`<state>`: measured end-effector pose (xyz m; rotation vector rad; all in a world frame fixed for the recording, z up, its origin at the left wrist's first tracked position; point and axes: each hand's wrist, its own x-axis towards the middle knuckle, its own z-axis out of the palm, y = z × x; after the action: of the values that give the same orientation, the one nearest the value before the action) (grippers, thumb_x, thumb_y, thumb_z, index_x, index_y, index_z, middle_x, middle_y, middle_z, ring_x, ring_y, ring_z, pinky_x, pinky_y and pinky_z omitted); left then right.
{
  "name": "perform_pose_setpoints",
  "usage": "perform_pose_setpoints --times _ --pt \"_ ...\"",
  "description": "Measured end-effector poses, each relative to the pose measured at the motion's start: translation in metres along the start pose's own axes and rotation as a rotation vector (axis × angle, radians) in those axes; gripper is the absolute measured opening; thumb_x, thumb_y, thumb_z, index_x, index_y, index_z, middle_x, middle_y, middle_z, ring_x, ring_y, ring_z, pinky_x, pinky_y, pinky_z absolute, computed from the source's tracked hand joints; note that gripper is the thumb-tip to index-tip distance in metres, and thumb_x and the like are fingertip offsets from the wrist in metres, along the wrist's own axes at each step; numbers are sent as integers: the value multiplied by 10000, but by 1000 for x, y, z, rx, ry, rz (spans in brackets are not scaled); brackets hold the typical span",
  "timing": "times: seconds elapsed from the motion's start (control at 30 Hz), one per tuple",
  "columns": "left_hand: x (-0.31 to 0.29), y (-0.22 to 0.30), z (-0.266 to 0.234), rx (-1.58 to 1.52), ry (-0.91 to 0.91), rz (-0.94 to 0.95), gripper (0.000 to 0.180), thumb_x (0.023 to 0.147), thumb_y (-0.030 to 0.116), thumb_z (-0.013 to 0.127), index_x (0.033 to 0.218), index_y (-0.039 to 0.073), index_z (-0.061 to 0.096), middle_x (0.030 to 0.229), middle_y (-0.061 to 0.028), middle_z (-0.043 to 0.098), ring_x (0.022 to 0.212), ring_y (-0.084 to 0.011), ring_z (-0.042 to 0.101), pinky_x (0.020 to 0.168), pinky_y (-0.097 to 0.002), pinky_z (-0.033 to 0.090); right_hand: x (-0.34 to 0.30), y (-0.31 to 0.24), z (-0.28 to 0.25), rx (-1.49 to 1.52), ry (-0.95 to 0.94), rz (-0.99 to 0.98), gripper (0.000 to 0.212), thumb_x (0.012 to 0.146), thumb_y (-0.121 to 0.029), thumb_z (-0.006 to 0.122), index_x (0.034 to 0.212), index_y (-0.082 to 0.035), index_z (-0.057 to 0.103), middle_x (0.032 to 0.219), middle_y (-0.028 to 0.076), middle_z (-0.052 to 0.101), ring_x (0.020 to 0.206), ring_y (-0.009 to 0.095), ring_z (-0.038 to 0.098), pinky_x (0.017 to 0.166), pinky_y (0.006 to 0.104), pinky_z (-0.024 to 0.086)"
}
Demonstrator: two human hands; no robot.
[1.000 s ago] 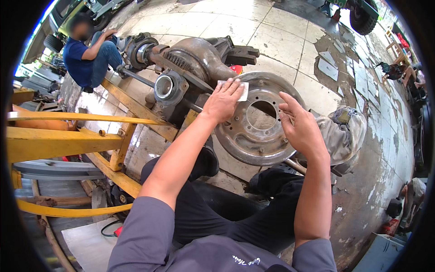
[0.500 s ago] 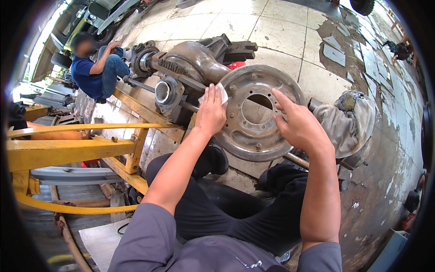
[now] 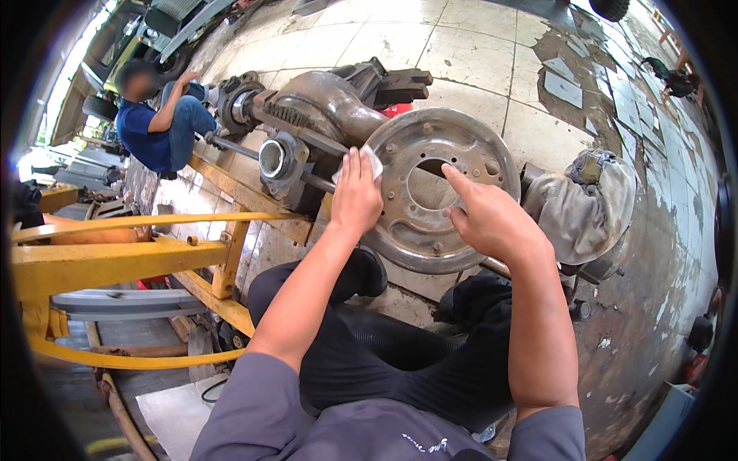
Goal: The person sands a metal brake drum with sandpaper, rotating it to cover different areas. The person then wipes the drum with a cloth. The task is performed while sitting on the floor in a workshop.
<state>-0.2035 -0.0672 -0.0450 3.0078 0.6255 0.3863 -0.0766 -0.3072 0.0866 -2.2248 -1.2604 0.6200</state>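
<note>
A round, worn metal plate [image 3: 492,157] with a large centre hole and several small holes stands tilted in front of my knees. My left hand [image 3: 358,196] lies along its left rim, fingers together, pressing a folded white cloth [image 3: 374,163] to the metal. Over the plate's right half, my right hand [image 3: 492,219] points its index finger at the edge of the centre hole. Its thumb is apart and the other fingers are curled under, partly hidden; no object shows in it. Behind the plate lies a heavy axle housing [image 3: 327,100]. A flanged metal hub [image 3: 273,159] sits left of my left hand.
A yellow steel frame [image 3: 115,265] fills the left side. Another person [image 3: 157,123] crouches at the axle's far left end. A grey cloth bundle [image 3: 580,207] rests right of the plate. Broken tiles [image 3: 563,90] lie at the far right, near a chicken [image 3: 669,77].
My right hand has shifted left and slightly down across the plate, its index finger now at the hole's edge. The left hand and cloth have barely moved.
</note>
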Motion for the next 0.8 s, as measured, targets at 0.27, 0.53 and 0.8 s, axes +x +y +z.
perform_pose_setpoints --times 0.27,0.53,0.8 --pt "-10 2 0 -35 22 37 554 996 178 509 1403 -172 372 1448 -381 395 1377 -490 387 1167 -505 323 -3 -3 4 -42 -67 53 548 918 -143 592 1422 13 444 1069 268 676 1029 416 638 887 506 496" --pt "1 3 5 -30 24 48 582 988 202 525 1436 -133 364 1495 -350 364 1391 -476 381 1157 -505 333 1 -6 15 -45 -73 33 539 920 -148 605 1410 23 458 1070 263 679 1040 414 636 905 492 494" --pt "17 -6 11 -68 45 16 546 984 134 527 1416 -162 374 1470 -382 372 1387 -497 370 1186 -489 301 2 -14 23 -49 -83 -8 523 926 -145 599 1404 17 462 1069 256 682 1049 411 635 908 490 494"
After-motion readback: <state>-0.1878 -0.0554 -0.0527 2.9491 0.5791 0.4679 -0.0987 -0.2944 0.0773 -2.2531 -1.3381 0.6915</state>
